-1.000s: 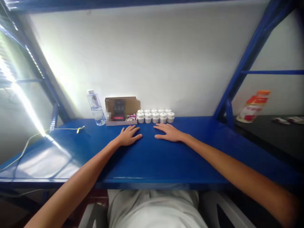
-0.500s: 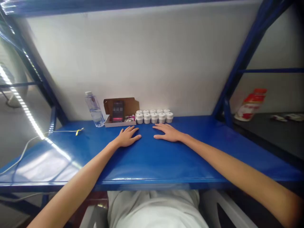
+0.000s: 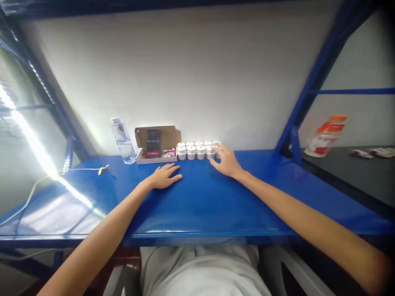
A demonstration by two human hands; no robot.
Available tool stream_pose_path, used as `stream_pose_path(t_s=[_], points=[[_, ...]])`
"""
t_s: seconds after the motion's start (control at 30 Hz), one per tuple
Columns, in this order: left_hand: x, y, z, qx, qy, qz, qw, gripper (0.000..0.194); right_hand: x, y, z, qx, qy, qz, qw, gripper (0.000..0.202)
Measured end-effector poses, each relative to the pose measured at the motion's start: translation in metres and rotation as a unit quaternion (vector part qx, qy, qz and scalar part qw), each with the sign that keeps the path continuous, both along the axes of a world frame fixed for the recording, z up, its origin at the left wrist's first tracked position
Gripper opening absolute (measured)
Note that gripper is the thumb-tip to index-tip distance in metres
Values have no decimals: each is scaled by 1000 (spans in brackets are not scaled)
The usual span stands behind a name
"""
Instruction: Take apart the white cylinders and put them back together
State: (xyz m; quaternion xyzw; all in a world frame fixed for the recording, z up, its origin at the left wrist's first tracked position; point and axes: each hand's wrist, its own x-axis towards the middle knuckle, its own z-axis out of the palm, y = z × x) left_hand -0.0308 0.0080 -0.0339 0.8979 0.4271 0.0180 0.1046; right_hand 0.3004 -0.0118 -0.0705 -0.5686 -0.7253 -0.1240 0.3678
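My left hand (image 3: 165, 176) lies flat on the blue table (image 3: 191, 205), fingers spread, holding nothing. Several small white lidded containers (image 3: 191, 153) stand upright in two rows at the back of the table. Over the front container at the right end is my right hand (image 3: 227, 160), its fingers bent and its thumb apart from them. The hand partly covers that container, and I cannot tell whether the fingertips touch it. Beside the left end of the rows stands an open cardboard box (image 3: 169, 133) with a dark phone-like device (image 3: 153, 143) leaning in it and small printed packets (image 3: 168, 153).
A clear bottle (image 3: 124, 144) with liquid in it stands left of the box. A white cable (image 3: 83, 169) with a yellow tag crosses the left of the table. Past the blue frame post (image 3: 295, 146), a red-and-white bottle (image 3: 326, 137) stands on a dark surface (image 3: 354, 176).
My right hand has lifted off the table and moved forward to the right end of the white containers, its fingers now bent. My left hand stays nearly where it was.
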Motion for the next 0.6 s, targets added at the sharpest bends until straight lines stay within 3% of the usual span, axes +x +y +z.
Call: stream_pose_path(t_s=[0.07,0.17,0.37,0.43,0.6], points=[[0,-1,1,-4,2,0,1000,82,9,1,1,-15,-13,-60,998,64],[-1,-2,3,-7,2,0,1000,82,18,-2,7,-96,-33,-85,991,68],[-2,0,2,-1,-10,-5,1000,82,9,-13,30,-143,-6,-176,974,38],[-2,0,1,8,-23,-7,1000,80,0,-17,33,-156,12,-167,973,42],[3,-10,0,59,-90,-47,993,67,-23,-26,30,-217,51,-56,973,40]])
